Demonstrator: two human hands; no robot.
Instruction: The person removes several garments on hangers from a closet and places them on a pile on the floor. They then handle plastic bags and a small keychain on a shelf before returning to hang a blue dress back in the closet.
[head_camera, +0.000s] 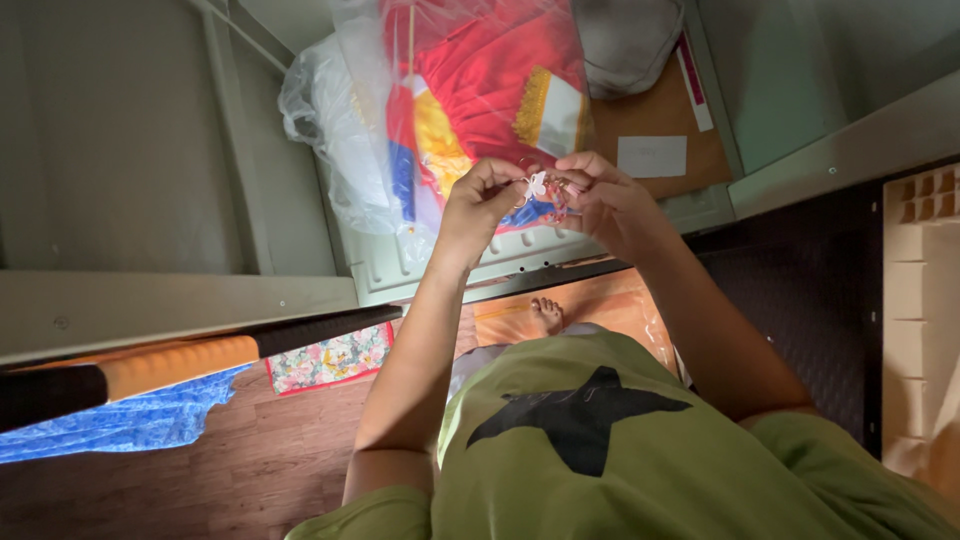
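Both hands are up at the edge of the grey metal shelf (420, 262), working together on one tiny white piece (536, 185) that looks like a small tie or clip, too small to tell for sure. The left hand (478, 205) pinches it with fingertips drawn narrow; the right hand (605, 200) meets it from the other side, fingers curled close and touching the same piece. Just behind them lies a clear plastic bag (330, 120) holding red, yellow and blue cloth (480, 80).
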